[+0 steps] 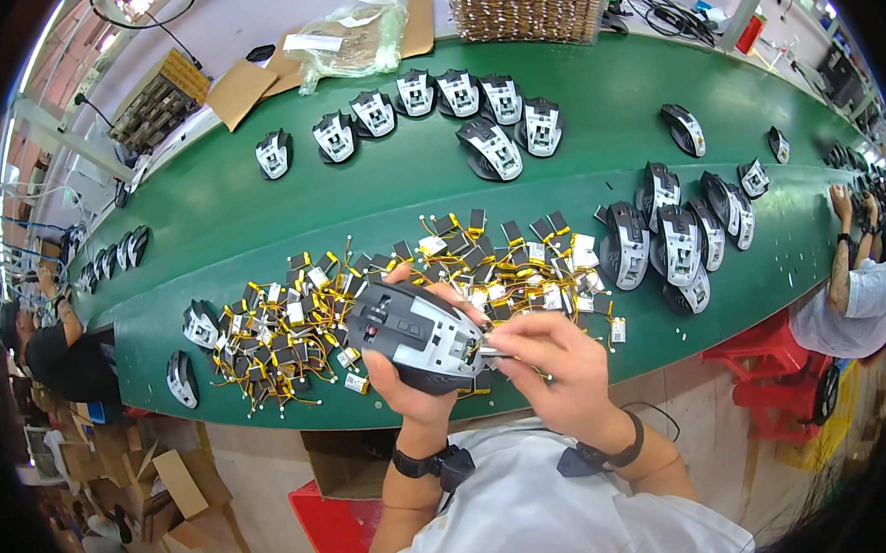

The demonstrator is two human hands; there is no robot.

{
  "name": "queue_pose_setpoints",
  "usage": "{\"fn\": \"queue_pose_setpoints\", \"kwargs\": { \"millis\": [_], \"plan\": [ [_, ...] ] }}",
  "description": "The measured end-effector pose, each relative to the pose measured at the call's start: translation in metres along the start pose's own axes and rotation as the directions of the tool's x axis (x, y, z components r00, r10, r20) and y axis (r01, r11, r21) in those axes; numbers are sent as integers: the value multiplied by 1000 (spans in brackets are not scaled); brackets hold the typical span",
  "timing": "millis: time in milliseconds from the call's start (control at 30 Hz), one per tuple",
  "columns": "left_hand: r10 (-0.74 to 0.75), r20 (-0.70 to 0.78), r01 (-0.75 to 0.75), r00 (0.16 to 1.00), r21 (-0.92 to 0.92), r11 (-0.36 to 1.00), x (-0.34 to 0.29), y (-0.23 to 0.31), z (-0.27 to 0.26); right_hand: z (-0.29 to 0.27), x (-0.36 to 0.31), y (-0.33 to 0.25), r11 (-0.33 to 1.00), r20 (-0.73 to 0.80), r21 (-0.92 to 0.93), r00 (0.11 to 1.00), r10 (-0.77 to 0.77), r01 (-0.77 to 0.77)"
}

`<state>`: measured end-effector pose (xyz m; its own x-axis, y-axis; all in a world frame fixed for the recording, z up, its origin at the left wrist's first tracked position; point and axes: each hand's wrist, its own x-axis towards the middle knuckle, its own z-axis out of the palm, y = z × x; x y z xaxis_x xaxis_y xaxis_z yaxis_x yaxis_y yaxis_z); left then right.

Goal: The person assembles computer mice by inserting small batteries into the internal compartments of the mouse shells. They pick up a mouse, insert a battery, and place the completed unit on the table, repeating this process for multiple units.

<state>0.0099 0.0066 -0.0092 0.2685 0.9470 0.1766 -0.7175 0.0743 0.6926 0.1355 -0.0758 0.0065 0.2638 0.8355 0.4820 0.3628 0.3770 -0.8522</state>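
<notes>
Remotely, I gripped the mouse (416, 333) over the batteries (296, 312) with my left hand (418, 403), fingers curled, judging steadiness vital while my right hand (568, 370) pinched a small part (493, 352) at its end.

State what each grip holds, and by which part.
Left grip: computer mouse, by its sides. Right grip: apparently a small piece at the mouse; held part unclear.

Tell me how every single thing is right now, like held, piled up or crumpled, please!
Held mouse: lifted, inner slots uncovered
Left hand: wrapped around the mouse
Right hand: pinching a small piece at the mouse's end
Battery packs: loosely piled, wires tangled
Back mice: set out in a curved row
Right-side mice: bunched, some overlapping
Clear plastic bag: crumpled
Black cable: loosely coiled
</notes>
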Motion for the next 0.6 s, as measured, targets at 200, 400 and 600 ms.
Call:
{"fn": "queue_pose_setpoints", "kwargs": {
  "millis": [200,400,600],
  "plan": [
    [-256,-27,246,966,-196,949,-1,-3,-8,-2,15,16,844,85,-179,863,-499,506],
    [-417,-24,388,909,-320,864,0,-2,-4,-10,17,14,802,167,-201,826,-538,563],
    [-436,-41,413,899,-251,876,1,0,-1,-10,12,13,783,156,-260,825,-544,565]
  ]
}}
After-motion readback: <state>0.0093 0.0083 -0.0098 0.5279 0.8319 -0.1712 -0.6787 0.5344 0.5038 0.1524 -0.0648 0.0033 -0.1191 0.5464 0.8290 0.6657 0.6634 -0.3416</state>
